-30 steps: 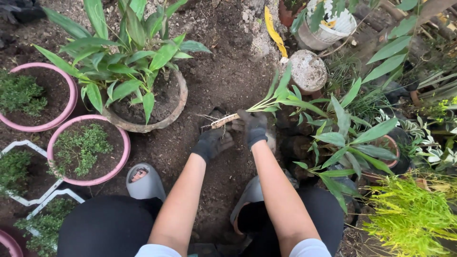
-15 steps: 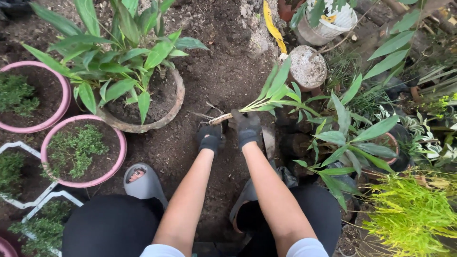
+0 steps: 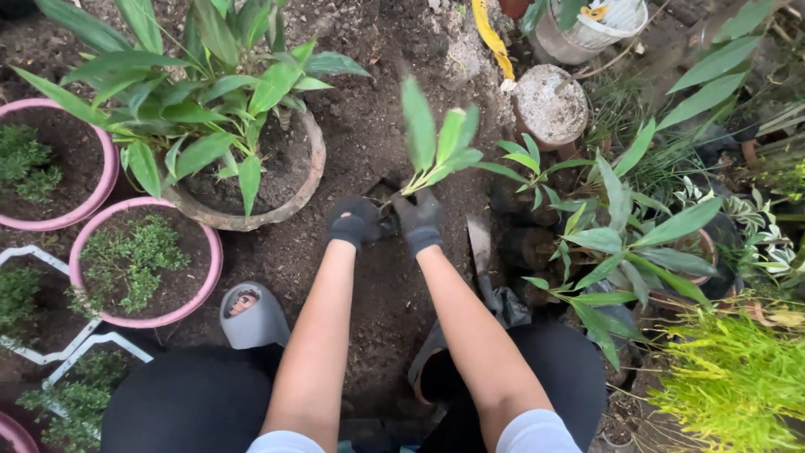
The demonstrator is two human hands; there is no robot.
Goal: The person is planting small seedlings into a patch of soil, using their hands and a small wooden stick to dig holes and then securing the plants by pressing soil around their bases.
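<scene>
Both my hands wear black gloves and meet over bare soil in the middle. My right hand (image 3: 419,217) grips the base of a small green-leaved plant (image 3: 438,144), which stands upright with its leaves pointing away from me. My left hand (image 3: 355,221) rests on the soil (image 3: 381,277) right beside the plant's base, touching or nearly touching it; its fingers are curled. The roots are hidden behind the gloves.
A large stone pot (image 3: 243,214) with a broad-leaved plant sits left of my hands. Two pink pots (image 3: 205,268) lie further left. A garden trowel (image 3: 480,252) lies to the right, near leafy potted plants (image 3: 620,243). My grey shoe (image 3: 251,317) is below.
The small plant has been swung from lying flat and pointing right to standing upright. Both hands have shifted slightly and closed in around its base.
</scene>
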